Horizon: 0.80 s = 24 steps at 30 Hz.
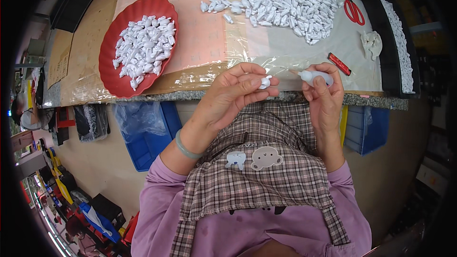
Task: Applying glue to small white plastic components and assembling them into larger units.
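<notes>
Over the table's front edge, my left hand (238,90) pinches a small white plastic piece (265,83) between thumb and fingers. To its right, my right hand (326,93) is wrapped round a small white squeeze bottle (315,77). The bottle lies tilted, its thin nozzle pointing left toward the white piece, with a gap between them. A red scalloped dish (107,62) on the left holds many similar white pieces (147,47). Farther back, a large heap of white pieces (290,4) is spread on the table.
Red-handled scissors (353,12), a red lighter (339,64) and a crumpled white tissue (371,45) lie at the right. A black tray (413,78) with white pieces stands beyond them. Blue bins (143,150) are below the table's stone edge (376,101).
</notes>
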Available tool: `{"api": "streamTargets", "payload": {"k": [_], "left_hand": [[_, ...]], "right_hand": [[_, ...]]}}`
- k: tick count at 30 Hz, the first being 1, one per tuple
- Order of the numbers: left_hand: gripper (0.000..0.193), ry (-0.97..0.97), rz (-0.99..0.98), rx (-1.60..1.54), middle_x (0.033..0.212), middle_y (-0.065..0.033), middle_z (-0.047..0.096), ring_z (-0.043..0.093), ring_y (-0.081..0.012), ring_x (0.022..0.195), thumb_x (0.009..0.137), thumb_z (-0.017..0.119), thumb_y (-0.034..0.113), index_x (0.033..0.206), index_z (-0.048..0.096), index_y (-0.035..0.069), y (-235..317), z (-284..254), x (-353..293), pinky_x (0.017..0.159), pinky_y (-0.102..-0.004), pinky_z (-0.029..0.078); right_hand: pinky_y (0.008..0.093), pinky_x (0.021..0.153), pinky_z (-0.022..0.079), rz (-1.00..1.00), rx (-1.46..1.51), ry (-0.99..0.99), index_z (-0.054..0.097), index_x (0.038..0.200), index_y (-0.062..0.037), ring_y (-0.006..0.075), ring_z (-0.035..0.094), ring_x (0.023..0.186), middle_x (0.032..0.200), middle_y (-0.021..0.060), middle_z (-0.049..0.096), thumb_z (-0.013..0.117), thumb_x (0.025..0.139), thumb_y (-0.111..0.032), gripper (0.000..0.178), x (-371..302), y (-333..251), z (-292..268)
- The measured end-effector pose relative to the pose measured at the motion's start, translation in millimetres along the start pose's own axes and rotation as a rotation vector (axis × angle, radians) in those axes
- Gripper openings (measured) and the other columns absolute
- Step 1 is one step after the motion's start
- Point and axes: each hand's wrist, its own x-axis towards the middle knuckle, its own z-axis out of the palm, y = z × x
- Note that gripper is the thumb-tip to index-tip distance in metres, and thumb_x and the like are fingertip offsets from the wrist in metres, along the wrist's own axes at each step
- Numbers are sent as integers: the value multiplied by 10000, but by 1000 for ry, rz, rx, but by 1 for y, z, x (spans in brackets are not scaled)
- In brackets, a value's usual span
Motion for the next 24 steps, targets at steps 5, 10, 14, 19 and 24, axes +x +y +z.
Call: {"api": "streamTargets", "payload": {"k": [5,10,14,19,24], "left_hand": [[273,-13,9,11,1097,-166,638,659,-194,896,908,579,84,1166,571,-4,-4,-3,-2,802,-270,544],[294,-55,13,-28,1094,-191,628,645,-255,992,898,577,47,1180,561,-33,-4,-2,-4,866,-292,548],[294,-32,-23,-41,1094,-203,621,630,-288,1032,890,572,17,1174,553,-58,1,2,-6,883,-293,551],[282,-7,-60,-64,1090,-192,616,632,-294,1024,891,561,0,1162,544,-77,2,2,-8,869,-269,559],[304,-37,-53,-92,1086,-178,616,627,-285,1031,890,577,23,1179,537,-64,-1,0,-8,871,-273,553]], "right_hand": [[182,526,392,-70,-70,7,520,1098,-31,107,557,669,960,100,626,666,873,-187,310,-1,-4,2],[174,534,408,-222,-212,3,504,1202,20,88,565,661,927,111,638,608,914,-188,370,-4,-14,8],[176,541,411,-303,-310,-25,503,1204,19,88,563,662,916,104,639,581,933,-240,383,-7,-19,13],[189,562,431,-386,-343,-64,500,1214,18,89,566,689,918,105,641,572,937,-248,391,-9,-21,15],[194,570,447,-446,-443,-91,492,1229,27,87,568,701,919,117,647,575,932,-230,401,-13,-22,15]]}}
